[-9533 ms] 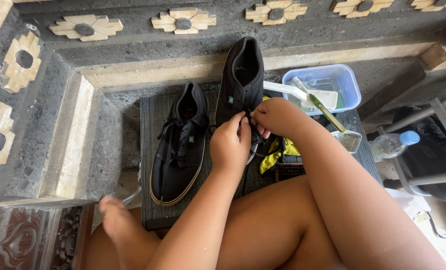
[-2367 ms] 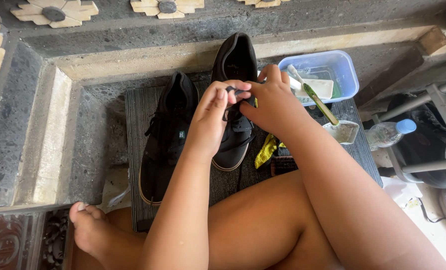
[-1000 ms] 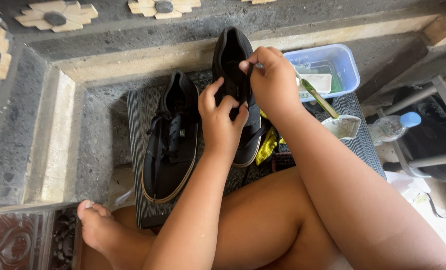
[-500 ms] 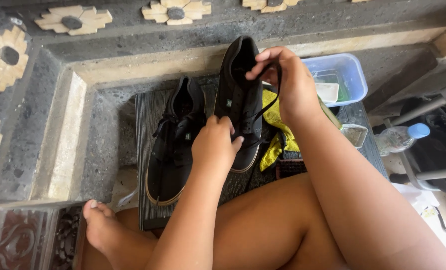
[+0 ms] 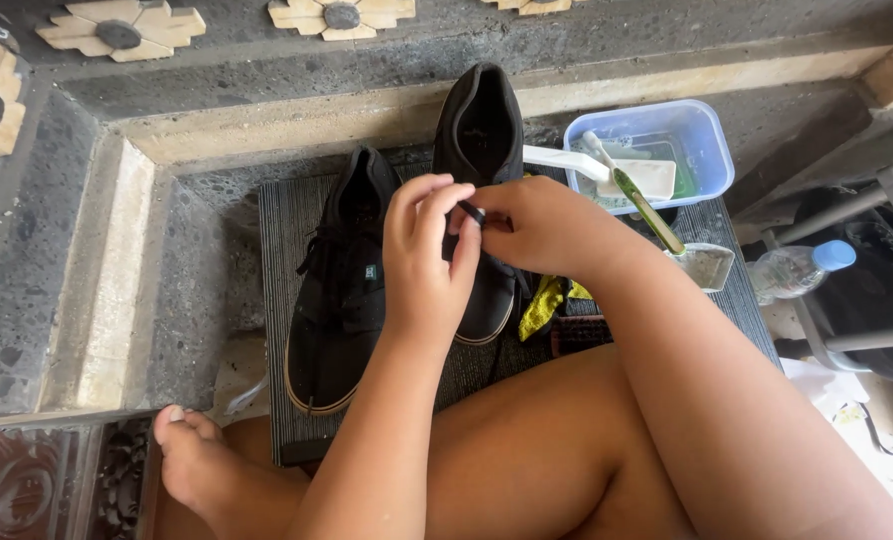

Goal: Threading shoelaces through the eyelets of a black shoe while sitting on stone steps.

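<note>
Two black shoes lie on a dark ribbed mat (image 5: 286,400). The left shoe (image 5: 341,290) lies flat with its laces in place. The right shoe (image 5: 481,130) points away from me, and both hands meet above its middle. My left hand (image 5: 426,260) and my right hand (image 5: 541,225) pinch the black shoelace (image 5: 473,212) between their fingertips. Most of the lace is hidden behind my fingers.
A clear blue plastic tub (image 5: 656,150) with a white brush and a green toothbrush (image 5: 646,205) stands right of the shoes. A yellow cloth (image 5: 546,300), a small square dish (image 5: 706,265) and a plastic bottle (image 5: 791,270) lie nearby. Stone ledges border the mat; my bare foot (image 5: 201,460) rests lower left.
My right hand has come down from the shoe's opening to meet my left hand over the shoe's middle. Both now pinch the lace together.
</note>
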